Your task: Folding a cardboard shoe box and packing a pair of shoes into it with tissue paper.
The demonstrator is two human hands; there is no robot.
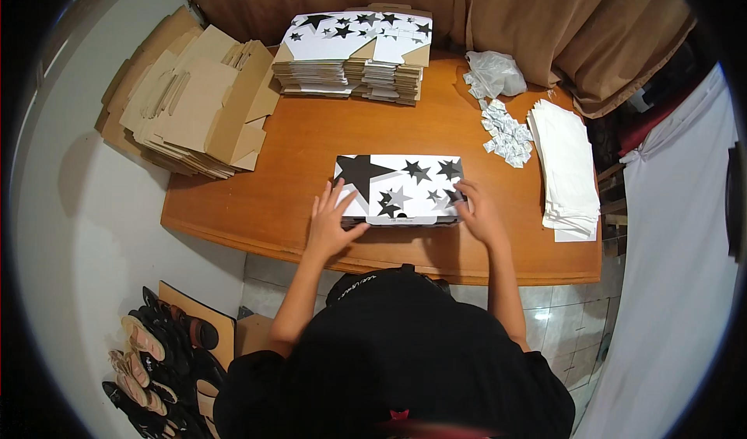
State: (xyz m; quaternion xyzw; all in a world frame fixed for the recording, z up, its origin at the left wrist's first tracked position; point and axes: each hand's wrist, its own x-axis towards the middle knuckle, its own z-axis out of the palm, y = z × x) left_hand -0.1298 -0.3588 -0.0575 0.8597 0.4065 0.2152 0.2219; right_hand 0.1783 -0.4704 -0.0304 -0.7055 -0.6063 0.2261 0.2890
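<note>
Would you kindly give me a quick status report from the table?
Both hands, left and right, flat on star-printed box. Box closed, at table front edge. Nothing in the way.

White box (398, 188) with black and grey stars, closed, flat on wooden table's near edge.

A wooden table (296, 159) stands on a pale tiled floor (560, 338), brown curtain (529, 19) hanging behind it.
</note>
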